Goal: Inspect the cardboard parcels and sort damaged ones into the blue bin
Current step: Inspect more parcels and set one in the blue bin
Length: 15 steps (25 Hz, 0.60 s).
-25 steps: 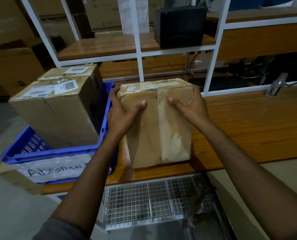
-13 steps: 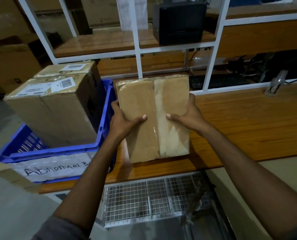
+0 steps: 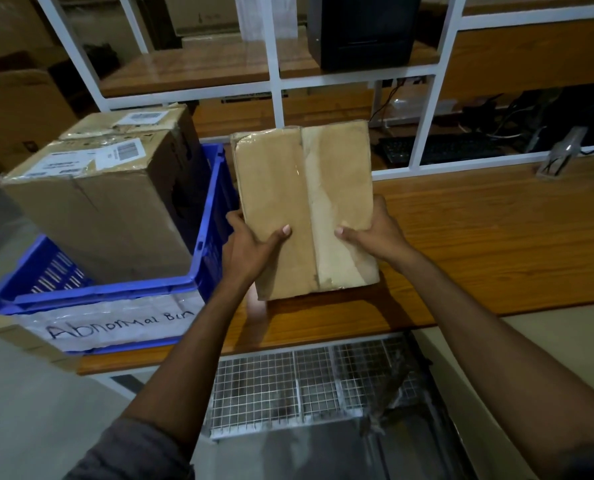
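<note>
Brown cardboard parcel (image 3: pixel 302 209) stood up tall between two hands, over the near left part of the desk (image 3: pixel 496 237). I could not tell if its bottom edge touched the wood. A strip of shiny tape (image 3: pixel 310 188) ran down the middle of its front, and the cardboard looked wrinkled near the top. The left hand (image 3: pixel 250 251) gripped the parcel's lower left side, with the thumb lying across the front and the other fingers hidden behind. The right hand (image 3: pixel 375 237) gripped the lower right side the same way, thumb on the front, fingers curled round the back. The parcel was just beside the right wall of the blue bin (image 3: pixel 216 216), which sat at the left end of the desk. A white paper sign (image 3: pixel 115 323) on the bin's front wall said "Abnormal Bin". Inside the bin stood a big box (image 3: pixel 105 209) with white stickers on top, and a second box (image 3: pixel 129 121) stood right behind it, touching it. A white frame (image 3: pixel 275 81) rose along the far edge of the desk. Past it lay a dark keyboard (image 3: pixel 441 150), and a black machine (image 3: pixel 361 29) sat on the shelf above. Under the near edge of the desk was a wire rack (image 3: pixel 288 389)
</note>
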Motion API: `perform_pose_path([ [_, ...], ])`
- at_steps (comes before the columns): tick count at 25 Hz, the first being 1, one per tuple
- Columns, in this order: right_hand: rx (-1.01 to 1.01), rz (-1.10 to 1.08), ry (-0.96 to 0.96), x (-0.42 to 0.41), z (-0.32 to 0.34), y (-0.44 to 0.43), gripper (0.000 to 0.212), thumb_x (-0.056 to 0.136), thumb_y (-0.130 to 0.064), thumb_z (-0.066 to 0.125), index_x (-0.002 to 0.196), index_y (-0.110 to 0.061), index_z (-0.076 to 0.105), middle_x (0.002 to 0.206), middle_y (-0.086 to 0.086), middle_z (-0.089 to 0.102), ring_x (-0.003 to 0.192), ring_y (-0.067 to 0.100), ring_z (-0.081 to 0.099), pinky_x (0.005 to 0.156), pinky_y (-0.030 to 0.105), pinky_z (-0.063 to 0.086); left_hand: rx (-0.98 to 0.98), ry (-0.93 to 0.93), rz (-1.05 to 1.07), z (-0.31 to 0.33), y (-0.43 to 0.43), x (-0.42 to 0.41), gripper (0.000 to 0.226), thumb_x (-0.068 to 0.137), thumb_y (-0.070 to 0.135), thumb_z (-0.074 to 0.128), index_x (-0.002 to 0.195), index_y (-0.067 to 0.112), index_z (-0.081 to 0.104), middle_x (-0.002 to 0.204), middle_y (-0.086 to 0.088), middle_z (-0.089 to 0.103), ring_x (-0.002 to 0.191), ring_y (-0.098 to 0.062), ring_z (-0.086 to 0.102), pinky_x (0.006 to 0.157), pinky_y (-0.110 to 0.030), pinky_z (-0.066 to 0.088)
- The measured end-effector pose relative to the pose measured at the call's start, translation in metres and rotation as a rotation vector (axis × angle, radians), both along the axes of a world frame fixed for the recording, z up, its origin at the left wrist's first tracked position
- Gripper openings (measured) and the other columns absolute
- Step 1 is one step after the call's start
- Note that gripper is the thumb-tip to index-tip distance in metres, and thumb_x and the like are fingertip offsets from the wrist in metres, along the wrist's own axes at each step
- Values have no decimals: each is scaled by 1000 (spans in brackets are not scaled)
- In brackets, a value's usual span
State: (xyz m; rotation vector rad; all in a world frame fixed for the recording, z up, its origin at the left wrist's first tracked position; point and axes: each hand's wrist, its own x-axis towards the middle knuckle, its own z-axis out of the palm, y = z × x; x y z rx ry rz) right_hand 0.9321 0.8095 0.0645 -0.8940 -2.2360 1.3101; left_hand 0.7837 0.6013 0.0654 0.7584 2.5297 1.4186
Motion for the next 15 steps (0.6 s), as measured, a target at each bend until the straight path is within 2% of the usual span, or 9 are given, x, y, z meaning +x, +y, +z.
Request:
perform_pose_path([
  [2,-24,13,-21,-1,-7,1,97,78,-44,88,150,-25,26,133,-6,55,124,21,55,100,44,50,25,-95,-54,-5,-1,1,98,83,47,86,147,19,17,151,-10,47,132,-27,54,104,-48,50],
  [4,13,-29,-21,-2,-14,2,93,79,-46,88,148,-23,30,133,-4,56,124,23,56,101,45,50,22,-103,-70,-11,-1,1,99,82,42,88,148,20,17,151,-9,45,128,-21,51,104,-48,50],
  [8,-86,70,-89,1,-17,6,109,72,-38,95,153,-26,23,136,-7,51,125,17,50,105,42,47,5,-60,-44,-18,0,-1,84,94,52,72,150,19,19,150,-10,48,131,-32,57,103,-54,54],
  [10,-66,36,-87,1,-23,10,105,72,-38,95,151,-25,27,132,-8,53,122,17,51,99,38,47,-10,-123,-124,-20,1,-8,99,92,51,76,156,22,7,156,-11,40,139,-35,50,108,-57,50],
  [12,-47,3,-75,0,-27,11,96,73,-43,92,148,-24,34,125,-10,55,118,17,54,95,36,47,-59,-135,-196,-22,-1,-16,125,78,53,88,159,29,-5,161,-9,33,145,-33,42,113,-58,46],
  [15,-84,20,-56,-5,-29,11,92,79,-47,88,150,-26,33,124,-11,54,118,18,54,96,38,48,-75,-93,-173,-26,-2,-16,129,68,68,83,159,39,-5,159,-8,37,141,-35,48,107,-61,51],
])
